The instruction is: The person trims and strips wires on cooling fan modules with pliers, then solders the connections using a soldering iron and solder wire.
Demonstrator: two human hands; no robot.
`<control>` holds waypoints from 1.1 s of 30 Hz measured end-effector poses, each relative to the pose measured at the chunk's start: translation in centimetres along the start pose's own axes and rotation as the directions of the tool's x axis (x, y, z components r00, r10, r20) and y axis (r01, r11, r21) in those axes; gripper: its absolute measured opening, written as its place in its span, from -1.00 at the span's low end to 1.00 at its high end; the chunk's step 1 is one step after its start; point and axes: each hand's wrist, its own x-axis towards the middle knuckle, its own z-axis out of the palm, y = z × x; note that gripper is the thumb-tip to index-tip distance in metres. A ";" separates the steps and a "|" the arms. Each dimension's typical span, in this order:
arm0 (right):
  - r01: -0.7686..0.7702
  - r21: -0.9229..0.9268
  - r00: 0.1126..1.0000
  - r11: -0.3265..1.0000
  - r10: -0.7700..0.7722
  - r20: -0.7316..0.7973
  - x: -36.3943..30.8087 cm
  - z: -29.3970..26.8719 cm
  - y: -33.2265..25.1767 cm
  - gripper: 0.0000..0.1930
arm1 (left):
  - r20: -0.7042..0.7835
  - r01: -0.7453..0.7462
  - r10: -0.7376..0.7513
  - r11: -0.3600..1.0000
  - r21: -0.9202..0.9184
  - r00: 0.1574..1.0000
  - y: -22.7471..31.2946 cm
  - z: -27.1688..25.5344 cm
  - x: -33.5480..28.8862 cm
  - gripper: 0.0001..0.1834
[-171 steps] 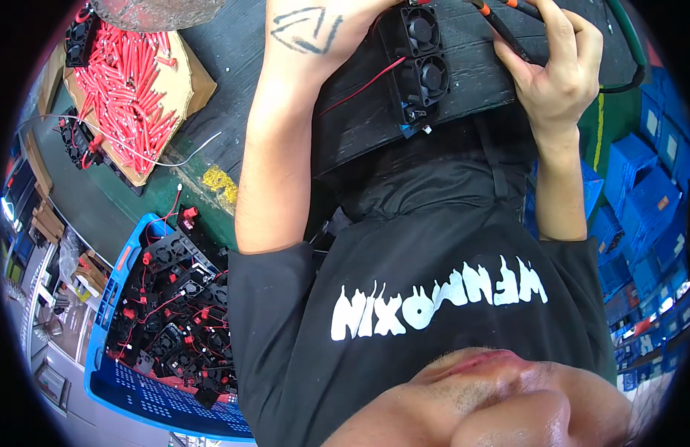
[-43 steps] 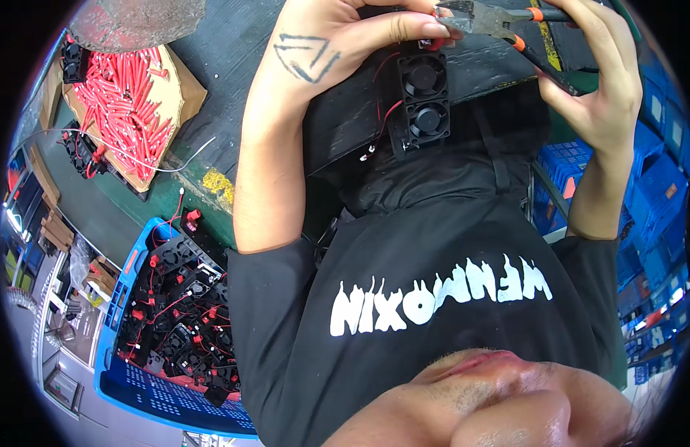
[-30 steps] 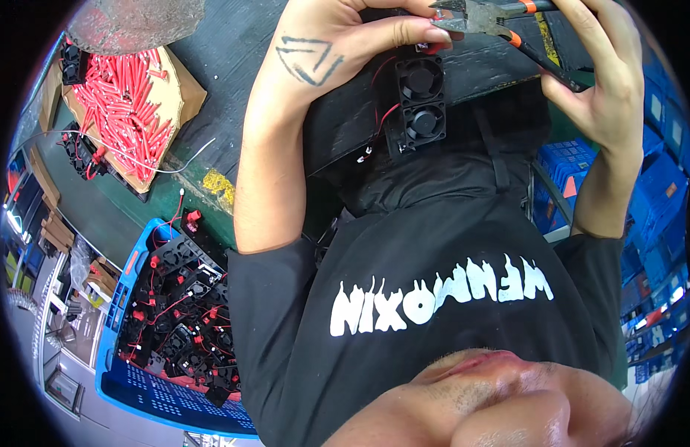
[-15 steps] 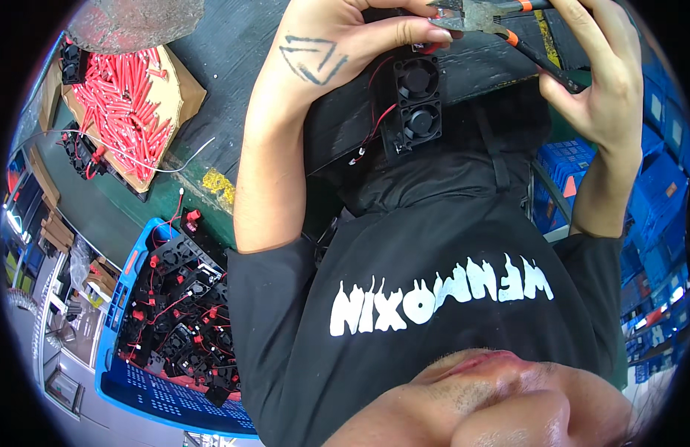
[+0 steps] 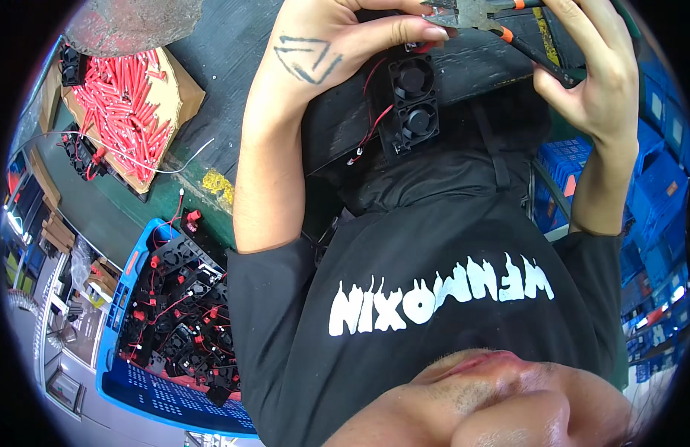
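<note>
My left hand [image 5: 326,48] is closed at the top of the view, thumb and fingers pinching the upper end of a black twin-fan unit [image 5: 415,100]. The unit has two small fans one above the other, thin red and black leads with a white plug, and a red piece [image 5: 419,46] just under my thumb. My right hand [image 5: 594,82] grips a pair of cutting pliers [image 5: 479,13] by its black and orange handles. Their metal jaws lie against my left thumb tip, near the red piece. What sits between the jaws is hidden by my fingers.
A cardboard tray [image 5: 185,93] piled with red tubular pieces [image 5: 125,104] lies on the dark bench [image 5: 229,59] at left. Nearer, a blue crate [image 5: 173,402] holds many black fan units with red leads. Blue crates [image 5: 661,179] are stacked at right.
Both hands, the pliers and the fan unit have shifted slightly to the left together. My grip on each looks the same.
</note>
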 end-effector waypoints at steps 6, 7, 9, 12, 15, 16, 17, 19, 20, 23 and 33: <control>0.056 0.087 0.980 0.995 -0.038 -0.195 0.3 1.9 -0.3 -0.25 | -0.050 0.040 -0.039 0.999 0.011 0.998 0.2 0.5 0.0 -0.81; 0.082 0.104 0.960 0.991 -0.050 -0.275 0.4 2.5 -0.1 -0.25 | -0.050 0.040 -0.039 0.999 0.011 0.998 0.1 0.5 -0.1 -0.81; 0.097 0.137 0.969 0.986 -0.062 -0.239 0.2 3.1 0.6 -0.26 | -0.049 0.016 -0.014 0.999 0.032 0.999 0.0 0.3 -0.1 -0.81; 0.083 0.194 0.972 0.978 -0.036 -0.232 0.3 3.3 0.4 -0.28 | -0.051 0.008 -0.007 1.000 0.021 0.999 -0.3 0.3 -0.1 -0.82; 0.092 0.197 0.969 0.976 -0.042 -0.245 0.5 3.2 0.2 -0.30 | -0.049 0.042 -0.039 0.997 0.066 0.998 0.3 0.4 0.2 -0.84; 0.100 0.194 0.967 0.976 -0.049 -0.251 0.7 3.1 0.1 -0.31 | -0.050 0.043 -0.040 0.997 0.068 0.998 0.4 0.3 0.2 -0.84; 0.096 0.211 0.960 0.973 -0.035 -0.276 0.9 3.1 -0.4 -0.32 | -0.033 0.013 -0.010 0.997 0.074 0.999 0.4 0.1 0.2 -0.85; 0.092 0.227 0.954 0.970 -0.020 -0.300 0.9 3.2 -0.3 -0.33 | -0.015 -0.017 0.019 0.997 0.079 1.000 0.6 0.0 0.3 -0.85; 0.099 0.221 0.967 0.970 -0.041 -0.251 0.7 3.4 0.3 -0.34 | -0.010 0.003 -0.003 0.997 0.076 1.000 0.6 0.0 0.3 -0.86; 0.111 0.248 0.966 0.962 -0.046 -0.254 1.0 3.5 -0.3 -0.35 | -0.006 0.038 -0.037 0.997 0.071 0.999 0.8 -0.1 0.2 -0.88; 0.130 0.242 0.959 0.962 -0.060 -0.277 0.5 4.0 0.5 -0.36 | -0.015 0.094 -0.093 0.993 0.067 0.996 1.0 0.3 0.4 -0.93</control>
